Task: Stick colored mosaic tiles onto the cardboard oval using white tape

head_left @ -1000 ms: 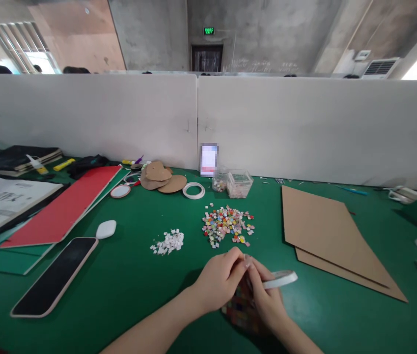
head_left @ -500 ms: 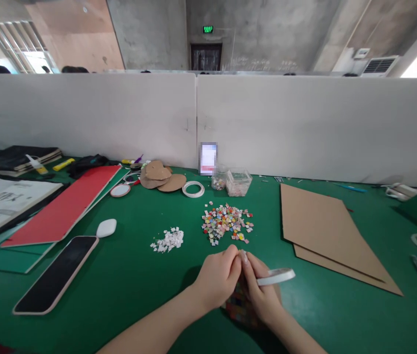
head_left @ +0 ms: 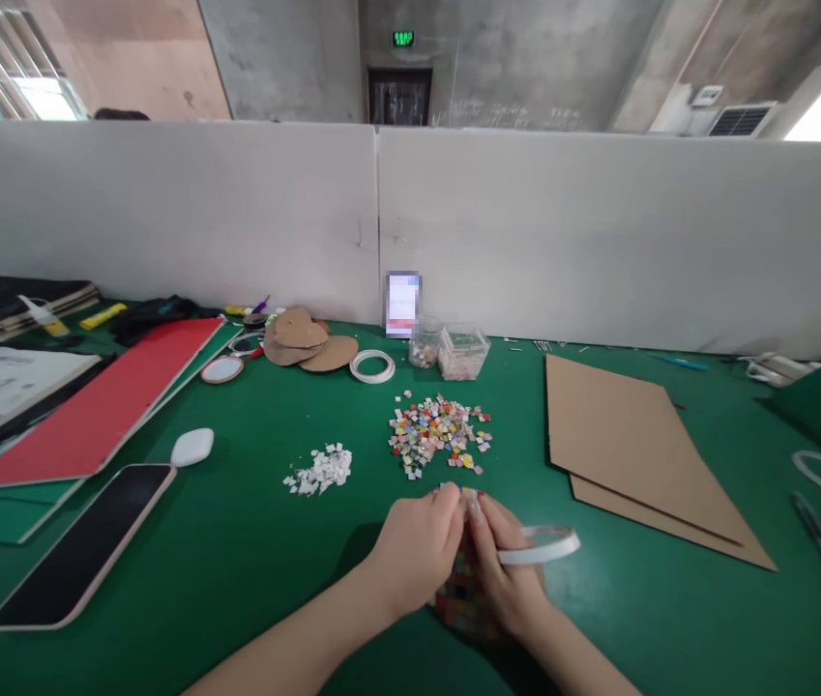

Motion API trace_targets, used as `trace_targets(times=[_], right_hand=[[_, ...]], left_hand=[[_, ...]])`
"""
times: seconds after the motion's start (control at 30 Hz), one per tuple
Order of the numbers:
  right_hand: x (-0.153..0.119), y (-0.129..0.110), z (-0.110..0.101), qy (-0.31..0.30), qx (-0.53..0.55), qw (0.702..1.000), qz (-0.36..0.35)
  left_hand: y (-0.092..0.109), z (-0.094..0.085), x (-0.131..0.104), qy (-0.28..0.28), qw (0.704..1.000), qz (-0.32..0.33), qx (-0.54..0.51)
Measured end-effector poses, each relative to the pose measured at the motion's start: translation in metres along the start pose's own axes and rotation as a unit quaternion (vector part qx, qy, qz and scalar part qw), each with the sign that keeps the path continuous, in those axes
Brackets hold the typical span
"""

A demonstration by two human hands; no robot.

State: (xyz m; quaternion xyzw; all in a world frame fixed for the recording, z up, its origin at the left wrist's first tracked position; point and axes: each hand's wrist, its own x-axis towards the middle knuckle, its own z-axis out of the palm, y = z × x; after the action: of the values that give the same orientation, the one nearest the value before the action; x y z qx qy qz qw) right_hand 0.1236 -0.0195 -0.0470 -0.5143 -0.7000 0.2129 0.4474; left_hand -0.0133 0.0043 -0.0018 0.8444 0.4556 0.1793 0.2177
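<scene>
A phone (head_left: 83,551) lies near left, then paper scraps (head_left: 321,470). The left hand (head_left: 414,551) is pinched closed, its hold hidden, at the mosaic (head_left: 454,601), near centre beneath both hands; tiles (head_left: 435,432) lie beyond. The right hand (head_left: 515,575) grips tape (head_left: 544,554). Far right: cardboard (head_left: 613,420).

A craft workshop, by its mosaic tiles (head_left: 433,432), cardboard sheets (head_left: 613,425), green worktable (head_left: 257,541) and bare concrete wall (head_left: 286,58).
</scene>
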Motion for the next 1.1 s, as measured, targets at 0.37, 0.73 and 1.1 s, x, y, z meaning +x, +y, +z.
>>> trace_targets(times=[0.37, 0.73, 1.1], right_hand=[[0.0, -0.003, -0.001, -0.007, 0.052, 0.999, -0.006], [0.001, -0.011, -0.005, -0.006, 0.091, 0.996, 0.011], [0.002, -0.018, -0.011, -0.016, 0.115, 0.993, 0.014]], left_hand=[[0.005, -0.002, 0.0, -0.014, 0.99, -0.022, -0.141], [0.009, -0.005, 0.001, -0.111, 0.85, -0.144, -0.494], [-0.001, -0.032, 0.009, -0.1, 0.674, -0.173, -0.711]])
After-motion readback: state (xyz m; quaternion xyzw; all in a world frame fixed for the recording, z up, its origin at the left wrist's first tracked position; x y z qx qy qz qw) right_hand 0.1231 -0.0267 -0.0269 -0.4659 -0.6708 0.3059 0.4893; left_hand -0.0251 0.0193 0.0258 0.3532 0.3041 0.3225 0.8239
